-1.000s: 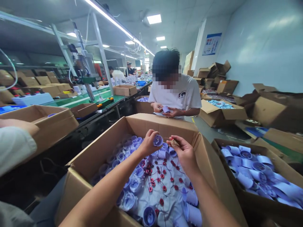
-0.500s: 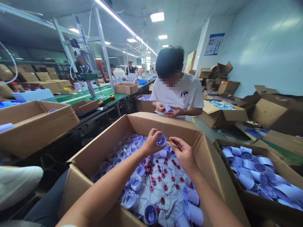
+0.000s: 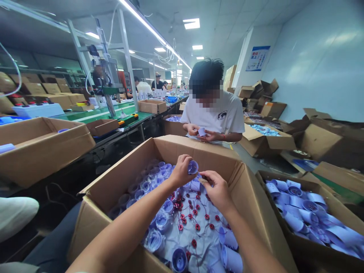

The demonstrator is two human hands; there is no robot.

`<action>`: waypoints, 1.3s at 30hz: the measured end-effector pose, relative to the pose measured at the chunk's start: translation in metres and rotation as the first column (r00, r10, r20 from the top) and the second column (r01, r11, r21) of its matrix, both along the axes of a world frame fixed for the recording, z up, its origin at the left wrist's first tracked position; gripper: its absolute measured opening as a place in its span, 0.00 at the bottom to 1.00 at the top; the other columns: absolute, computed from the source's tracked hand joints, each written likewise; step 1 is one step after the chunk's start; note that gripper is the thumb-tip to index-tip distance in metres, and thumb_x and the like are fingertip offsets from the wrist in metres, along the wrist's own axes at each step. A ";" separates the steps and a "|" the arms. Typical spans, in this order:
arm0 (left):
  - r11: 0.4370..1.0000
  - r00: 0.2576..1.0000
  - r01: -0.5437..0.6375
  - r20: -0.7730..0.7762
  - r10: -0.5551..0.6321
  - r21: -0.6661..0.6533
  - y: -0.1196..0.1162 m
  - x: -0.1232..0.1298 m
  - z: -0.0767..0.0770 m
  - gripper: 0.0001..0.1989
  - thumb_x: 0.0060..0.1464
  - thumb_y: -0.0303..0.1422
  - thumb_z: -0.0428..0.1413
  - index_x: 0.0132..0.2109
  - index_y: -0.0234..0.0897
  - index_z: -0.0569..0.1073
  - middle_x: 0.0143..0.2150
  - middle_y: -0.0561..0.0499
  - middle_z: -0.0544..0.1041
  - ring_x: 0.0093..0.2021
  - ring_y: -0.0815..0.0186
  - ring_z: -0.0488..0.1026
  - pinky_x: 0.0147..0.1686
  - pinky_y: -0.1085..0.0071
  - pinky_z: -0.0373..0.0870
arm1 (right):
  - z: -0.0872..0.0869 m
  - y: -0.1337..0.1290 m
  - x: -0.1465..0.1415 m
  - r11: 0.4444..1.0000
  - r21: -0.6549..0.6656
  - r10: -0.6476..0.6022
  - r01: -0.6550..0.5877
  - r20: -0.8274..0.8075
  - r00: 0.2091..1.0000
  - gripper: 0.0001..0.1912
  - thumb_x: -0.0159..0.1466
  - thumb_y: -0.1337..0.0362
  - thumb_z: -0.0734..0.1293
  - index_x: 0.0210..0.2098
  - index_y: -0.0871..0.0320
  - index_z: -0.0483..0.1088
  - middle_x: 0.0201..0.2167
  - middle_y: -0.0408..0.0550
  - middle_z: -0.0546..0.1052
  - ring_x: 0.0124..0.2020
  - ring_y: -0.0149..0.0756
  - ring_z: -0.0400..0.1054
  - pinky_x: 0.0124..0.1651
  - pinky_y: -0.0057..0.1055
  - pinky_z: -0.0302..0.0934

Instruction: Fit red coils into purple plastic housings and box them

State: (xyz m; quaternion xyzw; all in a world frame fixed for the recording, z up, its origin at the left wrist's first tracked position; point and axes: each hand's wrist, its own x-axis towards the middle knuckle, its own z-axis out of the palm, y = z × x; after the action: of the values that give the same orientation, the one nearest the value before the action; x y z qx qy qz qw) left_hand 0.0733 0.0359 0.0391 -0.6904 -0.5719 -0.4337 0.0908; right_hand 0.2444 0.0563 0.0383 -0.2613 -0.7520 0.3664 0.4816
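My left hand (image 3: 181,171) grips a pale purple cup (image 3: 193,167) over the box, its open end turned toward me. Close to the cup's rim, my right hand (image 3: 216,186) pinches a small red wired part, mostly hidden by the fingers now. A beige patch shows at these fingertips; I cannot tell what it is. Beneath both hands, several red round parts with thin wires (image 3: 197,227) lie spread on a pale wrinkled sheet (image 3: 186,218). More purple cups (image 3: 231,258) lie around that sheet, and several at the left look wrapped in clear film.
A large cardboard box (image 3: 257,212) surrounds the work. Across it, a person (image 3: 212,110) in a white shirt holds another purple cup. A second box (image 3: 335,248) of cups stands at right. A green conveyor bench (image 3: 131,110) with a press runs along the left.
My right fingers have closed in nearer the cup, covering more of the small red part. The cup stays in my left hand, nearly still. The view has shifted slightly.
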 end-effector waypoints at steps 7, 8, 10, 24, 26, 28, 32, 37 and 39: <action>0.998 0.999 0.050 -0.008 -0.050 -0.024 0.001 -0.001 -0.002 0.20 0.44 0.28 0.59 0.45 0.37 0.62 0.45 0.44 0.70 0.47 0.57 0.68 0.47 0.58 0.68 | 0.001 -0.003 -0.002 0.998 0.009 -0.055 0.055 0.026 0.998 0.10 0.56 0.64 0.65 0.36 0.55 0.76 0.37 0.51 0.76 0.37 0.40 0.71 0.42 0.37 0.68; 0.998 0.998 0.052 -0.019 -0.052 -0.030 0.001 0.000 -0.002 0.20 0.44 0.28 0.59 0.45 0.38 0.62 0.44 0.44 0.70 0.47 0.56 0.68 0.47 0.58 0.68 | 0.002 -0.005 -0.002 0.999 0.015 -0.050 0.050 0.028 0.998 0.10 0.56 0.64 0.65 0.36 0.55 0.76 0.36 0.51 0.77 0.37 0.40 0.71 0.42 0.37 0.68; 0.998 0.997 0.062 -0.034 -0.063 -0.032 0.001 0.002 -0.001 0.21 0.43 0.27 0.59 0.45 0.38 0.62 0.45 0.44 0.69 0.48 0.56 0.67 0.47 0.57 0.67 | 0.004 -0.006 -0.002 0.999 0.019 -0.041 0.041 0.027 0.999 0.10 0.56 0.63 0.65 0.35 0.55 0.76 0.36 0.51 0.77 0.38 0.40 0.71 0.42 0.37 0.68; 0.995 0.993 0.097 0.070 -0.095 -0.017 -0.004 -0.002 0.002 0.24 0.42 0.26 0.59 0.47 0.38 0.61 0.47 0.45 0.68 0.48 0.58 0.67 0.49 0.60 0.66 | -0.001 -0.001 0.001 0.990 -0.141 -0.005 0.002 -0.025 1.000 0.12 0.56 0.62 0.65 0.39 0.57 0.75 0.37 0.51 0.78 0.37 0.40 0.72 0.42 0.37 0.67; 0.995 0.992 0.099 0.074 -0.098 -0.015 -0.003 -0.002 0.001 0.24 0.43 0.27 0.59 0.47 0.38 0.61 0.47 0.45 0.69 0.48 0.58 0.67 0.49 0.60 0.66 | 0.001 -0.003 0.001 0.992 -0.128 0.006 -0.010 -0.026 1.000 0.12 0.56 0.62 0.65 0.38 0.57 0.75 0.37 0.51 0.78 0.37 0.40 0.72 0.42 0.36 0.67; 0.994 0.992 0.107 0.074 -0.106 -0.007 -0.002 -0.002 0.000 0.23 0.43 0.27 0.60 0.47 0.37 0.61 0.46 0.45 0.69 0.48 0.59 0.67 0.48 0.60 0.67 | 0.002 -0.004 0.000 0.993 -0.121 0.014 -0.017 -0.023 1.000 0.12 0.56 0.62 0.65 0.38 0.57 0.75 0.36 0.51 0.78 0.37 0.40 0.72 0.41 0.36 0.67; 0.995 0.992 0.097 0.083 -0.096 -0.005 -0.001 -0.003 -0.001 0.24 0.42 0.27 0.60 0.47 0.37 0.61 0.46 0.45 0.69 0.48 0.59 0.67 0.48 0.61 0.67 | 0.003 -0.004 0.000 0.990 -0.137 0.023 -0.025 -0.014 1.000 0.12 0.56 0.61 0.65 0.38 0.57 0.75 0.36 0.51 0.78 0.36 0.39 0.72 0.41 0.35 0.66; 0.997 0.992 0.075 0.098 -0.074 -0.006 -0.002 -0.005 -0.001 0.22 0.43 0.29 0.60 0.46 0.37 0.62 0.45 0.45 0.69 0.46 0.59 0.68 0.47 0.60 0.67 | 0.004 -0.006 -0.001 0.988 -0.154 0.028 -0.030 -0.013 1.000 0.12 0.55 0.61 0.65 0.37 0.57 0.75 0.36 0.51 0.79 0.34 0.39 0.72 0.39 0.34 0.66; 0.998 0.992 0.070 0.101 -0.069 -0.007 -0.001 -0.005 -0.001 0.22 0.43 0.29 0.60 0.46 0.37 0.62 0.45 0.45 0.69 0.46 0.59 0.68 0.47 0.61 0.67 | 0.005 -0.007 -0.001 0.988 -0.152 0.023 -0.025 -0.012 1.000 0.11 0.55 0.61 0.66 0.36 0.57 0.75 0.35 0.51 0.78 0.33 0.38 0.72 0.38 0.34 0.66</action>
State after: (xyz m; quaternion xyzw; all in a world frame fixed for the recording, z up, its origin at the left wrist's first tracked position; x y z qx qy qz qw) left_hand 0.0679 0.0345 0.0383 -0.6876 -0.5537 -0.4677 0.0429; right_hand 0.2433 0.0493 0.0432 -0.2862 -0.7226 0.4297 0.4596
